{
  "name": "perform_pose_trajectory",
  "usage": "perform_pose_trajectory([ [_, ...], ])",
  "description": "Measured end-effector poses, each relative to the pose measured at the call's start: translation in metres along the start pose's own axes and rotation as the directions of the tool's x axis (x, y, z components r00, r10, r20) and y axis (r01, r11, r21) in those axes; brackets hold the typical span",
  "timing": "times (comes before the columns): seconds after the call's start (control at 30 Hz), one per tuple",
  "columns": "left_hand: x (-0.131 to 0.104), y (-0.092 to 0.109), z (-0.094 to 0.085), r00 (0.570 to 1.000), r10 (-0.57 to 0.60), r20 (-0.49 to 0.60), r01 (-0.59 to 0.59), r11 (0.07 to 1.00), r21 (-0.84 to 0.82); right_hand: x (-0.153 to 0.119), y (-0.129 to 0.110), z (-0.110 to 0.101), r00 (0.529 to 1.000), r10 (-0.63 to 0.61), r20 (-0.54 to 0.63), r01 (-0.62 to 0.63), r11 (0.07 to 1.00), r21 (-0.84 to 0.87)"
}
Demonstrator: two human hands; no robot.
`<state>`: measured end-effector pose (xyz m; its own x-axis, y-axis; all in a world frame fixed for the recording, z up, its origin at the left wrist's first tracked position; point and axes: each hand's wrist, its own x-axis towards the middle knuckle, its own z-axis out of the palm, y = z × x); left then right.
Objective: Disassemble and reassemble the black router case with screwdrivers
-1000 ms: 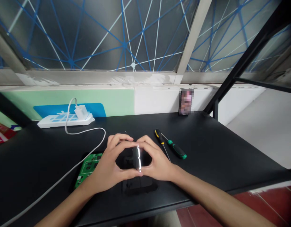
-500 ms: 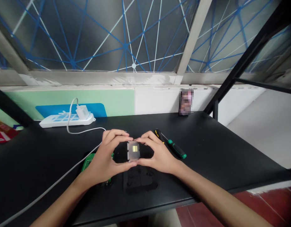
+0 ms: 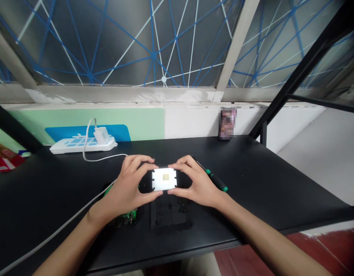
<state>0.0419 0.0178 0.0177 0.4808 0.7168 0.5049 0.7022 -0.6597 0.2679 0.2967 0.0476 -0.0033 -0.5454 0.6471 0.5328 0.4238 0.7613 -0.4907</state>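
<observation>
Just below both hands, a dark casing point(image 3: 190, 224) is lying on the black table point(image 3: 269, 188); a green circuit board point(image 3: 130, 217) is showing partly beneath the left hand point(image 3: 125, 189). That hand is curving into a wide C, thumb and fingertips pinching a bright plate point(image 3: 158, 184) by its edges. The right hand point(image 3: 201, 188) is mirroring this opposite, probably sparing the plate's face and steadying both ends. Beyond the right hand, a screwdriver point(image 3: 219, 181) is lying partly hidden; farther beyond the left, a power strip point(image 3: 60, 146) is holding a charger point(image 3: 101, 135).
</observation>
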Motion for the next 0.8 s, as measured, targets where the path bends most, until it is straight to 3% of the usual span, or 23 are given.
perform_pose_trajectory([
  [0.2, -0.002, -0.0051, 0.0035, 0.999, 0.04, 0.012, -0.041, 0.998, 0.05, -0.0018, 0.0015, 0.001, 0.994, -0.105, -0.04, 0.105, 0.994, -0.012],
  [0.8, -0.0043, -0.007, 0.0088, 0.998, 0.064, 0.02, -0.065, 0.995, 0.081, -0.0035, 0.0046, 0.0036, 0.997, -0.071, 0.007, 0.071, 0.996, -0.044],
])
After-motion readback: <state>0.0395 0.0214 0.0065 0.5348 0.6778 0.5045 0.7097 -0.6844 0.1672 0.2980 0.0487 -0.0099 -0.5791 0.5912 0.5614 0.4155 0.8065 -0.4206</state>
